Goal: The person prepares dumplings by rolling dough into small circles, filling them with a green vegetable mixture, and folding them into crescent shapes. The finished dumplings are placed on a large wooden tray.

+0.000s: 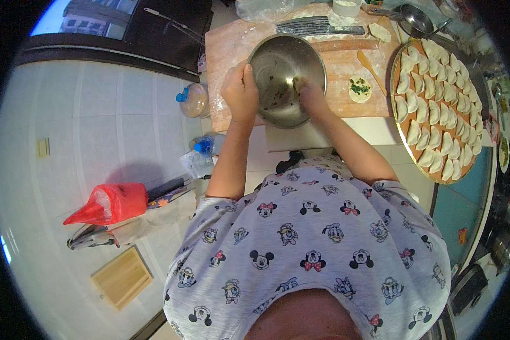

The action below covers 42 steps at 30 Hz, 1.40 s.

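Note:
A deep metal bowl with dark bits of food inside is tilted above the front of a floured wooden board. My left hand grips its left rim, thumb on top. Inside the bowl on the right is my right hand, its fingertips blurred near a small greenish thing, so what it holds cannot be told. To the right lies a round dough wrapper with green filling, beside a wooden spatula. Many folded dumplings lie in rows on a large round tray.
A cleaver, a rolling pin and a dough piece lie at the board's back. Behind the tray stands a small pan. Large plastic bottles stand left of the board.

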Available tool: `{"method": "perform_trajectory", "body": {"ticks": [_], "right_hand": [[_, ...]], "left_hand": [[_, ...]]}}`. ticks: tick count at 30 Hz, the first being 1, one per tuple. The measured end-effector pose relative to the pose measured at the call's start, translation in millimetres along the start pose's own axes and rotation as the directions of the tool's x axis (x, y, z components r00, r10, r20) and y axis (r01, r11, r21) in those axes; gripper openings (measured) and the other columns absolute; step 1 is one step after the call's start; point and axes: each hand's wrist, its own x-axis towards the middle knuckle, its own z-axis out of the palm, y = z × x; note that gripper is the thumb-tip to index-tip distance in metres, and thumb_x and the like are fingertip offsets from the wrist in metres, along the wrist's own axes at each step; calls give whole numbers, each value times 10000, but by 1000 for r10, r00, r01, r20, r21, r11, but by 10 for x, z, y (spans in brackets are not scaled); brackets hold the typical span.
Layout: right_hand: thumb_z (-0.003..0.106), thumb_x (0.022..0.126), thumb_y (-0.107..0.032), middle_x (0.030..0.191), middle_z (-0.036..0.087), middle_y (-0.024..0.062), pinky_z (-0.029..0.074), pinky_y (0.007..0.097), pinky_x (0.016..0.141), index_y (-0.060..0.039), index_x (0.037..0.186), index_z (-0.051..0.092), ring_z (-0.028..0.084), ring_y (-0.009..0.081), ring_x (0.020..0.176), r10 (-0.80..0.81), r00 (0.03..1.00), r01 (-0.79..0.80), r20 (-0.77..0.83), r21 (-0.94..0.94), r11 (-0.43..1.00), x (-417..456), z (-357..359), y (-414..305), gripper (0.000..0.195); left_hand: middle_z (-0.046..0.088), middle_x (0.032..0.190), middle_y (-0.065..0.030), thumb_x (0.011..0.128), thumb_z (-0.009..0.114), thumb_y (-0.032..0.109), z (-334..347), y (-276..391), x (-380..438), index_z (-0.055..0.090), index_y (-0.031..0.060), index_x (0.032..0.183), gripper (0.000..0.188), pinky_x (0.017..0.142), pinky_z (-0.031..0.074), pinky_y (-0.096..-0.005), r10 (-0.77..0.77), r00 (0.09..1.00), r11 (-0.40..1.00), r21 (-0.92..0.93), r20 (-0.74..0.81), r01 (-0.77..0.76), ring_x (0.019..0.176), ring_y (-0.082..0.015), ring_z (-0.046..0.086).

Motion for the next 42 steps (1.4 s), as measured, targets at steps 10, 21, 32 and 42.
{"method": "perform_trajectory", "body": {"ticks": [10,21,32,42], "right_hand": [[497,890,-118,1106,603,211,471,396,884,34,1069,577,604,324,983,-514,772,636,374,-456,622,-242,465,-439,248],[423,908,-42,1179,567,196,446,449,985,67,1237,450,555,318,1118,-104,922,-319,373,884,342,-105,50,-692,349],[383,1002,-164,1211,566,188,430,373,1019,60,1213,466,553,266,1146,-219,976,67,11,935,347,-364,217,-710,319],[506,952,-125,1219,565,192,490,404,954,93,1216,463,582,263,1113,-210,900,-162,381,743,650,-585,-225,-701,345]], "left_hand": [[635,840,-173,907,526,127,32,117,-70,644,7,951,174,698,480,-399,-37,999,999,-19,17,37,766,-336,611],[503,724,-66,934,493,172,19,-393,-949,525,-22,817,229,649,413,-305,-627,779,767,-203,-30,609,695,-138,461],[610,863,-36,940,543,205,-186,250,-504,589,13,982,202,721,491,-272,-517,691,230,-695,506,681,779,-142,594],[628,845,-19,904,585,181,-355,8,229,619,10,938,178,699,465,-247,-23,637,874,-293,771,386,768,-87,552]]}}
